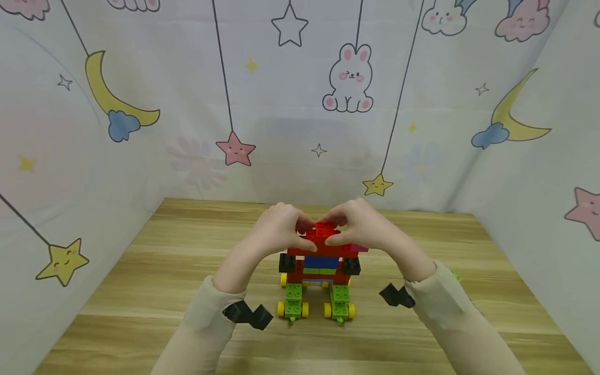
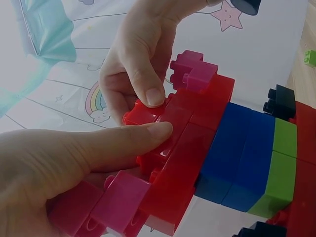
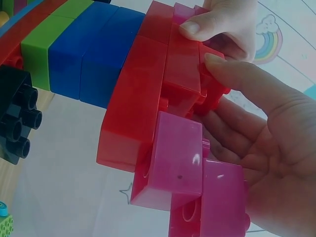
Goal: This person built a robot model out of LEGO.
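Note:
A toy-brick figure (image 1: 321, 262) stands upright on the table, with blue and light green bricks in its middle and black bricks (image 1: 287, 263) at both sides. Green wheeled bases (image 1: 294, 299) with yellow wheels carry it. At its top, my left hand (image 1: 279, 229) pinches the stacked red bricks (image 2: 180, 143), thumb on their front. Opposite it, my right hand (image 1: 363, 226) pinches the small top red brick (image 3: 213, 81) between thumb and fingers; the fingertips behind are partly hidden. Stepped pink bricks (image 3: 177, 153) jut from each end of the wide red row.
The figure stands on a wood-grain table (image 1: 187, 286). A patterned white curtain (image 1: 300, 120) encloses the back and sides. A green piece (image 1: 456, 276) lies beside my right forearm, mostly hidden by the sleeve. Black devices (image 1: 248, 314) are worn at both wrists.

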`<state>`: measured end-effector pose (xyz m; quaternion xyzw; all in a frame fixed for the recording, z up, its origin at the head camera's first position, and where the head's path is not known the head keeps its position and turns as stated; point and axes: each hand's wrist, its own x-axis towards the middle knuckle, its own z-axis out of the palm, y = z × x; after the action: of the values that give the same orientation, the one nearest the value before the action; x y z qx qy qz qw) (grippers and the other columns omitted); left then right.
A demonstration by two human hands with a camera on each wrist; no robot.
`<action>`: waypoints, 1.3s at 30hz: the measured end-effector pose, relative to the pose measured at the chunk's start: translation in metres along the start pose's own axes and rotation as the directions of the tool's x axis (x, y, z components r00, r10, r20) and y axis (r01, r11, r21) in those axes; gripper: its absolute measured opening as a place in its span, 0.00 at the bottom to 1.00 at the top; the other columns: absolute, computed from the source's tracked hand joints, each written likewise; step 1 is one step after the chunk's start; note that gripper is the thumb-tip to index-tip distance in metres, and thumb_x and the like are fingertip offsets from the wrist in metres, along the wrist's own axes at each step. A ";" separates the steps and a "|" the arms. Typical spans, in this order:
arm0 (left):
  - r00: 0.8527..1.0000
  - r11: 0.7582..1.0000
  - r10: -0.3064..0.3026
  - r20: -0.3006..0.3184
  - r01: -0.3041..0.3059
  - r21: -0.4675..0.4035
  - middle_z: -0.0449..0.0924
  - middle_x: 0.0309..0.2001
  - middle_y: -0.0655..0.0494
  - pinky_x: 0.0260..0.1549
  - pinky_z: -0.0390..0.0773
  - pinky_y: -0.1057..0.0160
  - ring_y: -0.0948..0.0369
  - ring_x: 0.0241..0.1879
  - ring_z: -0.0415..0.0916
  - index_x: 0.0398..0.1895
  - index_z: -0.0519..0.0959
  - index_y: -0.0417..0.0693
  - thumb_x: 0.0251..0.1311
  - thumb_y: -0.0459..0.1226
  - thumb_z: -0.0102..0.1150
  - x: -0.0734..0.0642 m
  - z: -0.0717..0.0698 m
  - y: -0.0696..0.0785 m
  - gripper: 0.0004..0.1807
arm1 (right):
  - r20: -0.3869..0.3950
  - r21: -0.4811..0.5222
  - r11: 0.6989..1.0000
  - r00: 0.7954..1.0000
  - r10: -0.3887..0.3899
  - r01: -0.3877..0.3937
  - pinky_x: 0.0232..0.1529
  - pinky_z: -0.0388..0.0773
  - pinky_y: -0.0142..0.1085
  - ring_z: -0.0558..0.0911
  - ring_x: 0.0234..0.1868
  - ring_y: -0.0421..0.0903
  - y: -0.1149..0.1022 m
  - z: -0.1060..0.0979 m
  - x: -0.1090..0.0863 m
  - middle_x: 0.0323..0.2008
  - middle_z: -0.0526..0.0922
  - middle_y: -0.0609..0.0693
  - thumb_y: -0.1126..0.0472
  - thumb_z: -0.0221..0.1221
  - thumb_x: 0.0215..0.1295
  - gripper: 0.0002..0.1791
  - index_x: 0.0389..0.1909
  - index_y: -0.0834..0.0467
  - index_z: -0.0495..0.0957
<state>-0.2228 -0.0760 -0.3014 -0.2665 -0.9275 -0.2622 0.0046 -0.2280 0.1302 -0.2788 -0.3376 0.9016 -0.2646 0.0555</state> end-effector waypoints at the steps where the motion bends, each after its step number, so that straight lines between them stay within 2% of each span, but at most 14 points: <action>1: 1.000 1.000 0.001 -0.001 -0.001 0.000 0.88 0.36 0.57 0.32 0.77 0.69 0.63 0.33 0.78 0.46 0.87 0.47 0.47 0.45 0.77 0.000 0.000 0.000 0.22 | 0.001 -0.003 1.000 1.000 -0.002 0.002 0.49 0.82 0.44 0.85 0.45 0.49 0.000 0.000 0.000 0.44 0.88 0.53 0.62 0.70 0.57 0.18 0.49 0.62 0.84; 21: 1.000 0.995 0.009 0.018 -0.011 0.095 0.88 0.37 0.59 0.31 0.77 0.68 0.62 0.35 0.79 0.48 0.87 0.50 0.48 0.47 0.76 -0.001 -0.003 0.010 0.23 | 0.006 -0.023 0.999 0.999 -0.036 0.036 0.49 0.82 0.45 0.84 0.45 0.49 0.001 -0.005 -0.002 0.43 0.87 0.51 0.61 0.70 0.56 0.18 0.47 0.60 0.84; 29: 0.998 0.990 0.037 0.043 -0.043 0.133 0.88 0.42 0.56 0.37 0.82 0.65 0.59 0.39 0.83 0.50 0.85 0.47 0.51 0.48 0.74 -0.003 -0.005 0.011 0.24 | 0.003 -0.021 0.998 0.998 -0.062 0.062 0.54 0.80 0.47 0.84 0.50 0.51 0.003 -0.006 -0.004 0.49 0.86 0.54 0.60 0.69 0.57 0.24 0.54 0.63 0.79; 34: 0.997 0.990 0.061 0.042 -0.066 0.127 0.86 0.47 0.53 0.41 0.82 0.61 0.57 0.44 0.82 0.54 0.83 0.46 0.50 0.49 0.74 -0.004 -0.007 0.010 0.29 | -0.045 -0.049 0.998 0.998 -0.042 0.039 0.55 0.79 0.48 0.81 0.53 0.51 0.003 -0.012 -0.011 0.53 0.84 0.53 0.56 0.69 0.58 0.26 0.57 0.60 0.78; 39: 0.994 0.991 0.107 0.011 -0.107 0.079 0.84 0.52 0.50 0.51 0.80 0.55 0.54 0.51 0.80 0.57 0.81 0.44 0.52 0.49 0.72 -0.005 -0.007 0.008 0.31 | -0.164 -0.023 0.999 0.985 -0.051 0.048 0.58 0.76 0.51 0.80 0.54 0.53 0.012 -0.024 -0.024 0.53 0.83 0.54 0.59 0.68 0.59 0.25 0.57 0.60 0.77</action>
<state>-0.2154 -0.0757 -0.2921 -0.3164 -0.9215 -0.2236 0.0263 -0.2235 0.1639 -0.2666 -0.3376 0.8969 -0.2843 -0.0288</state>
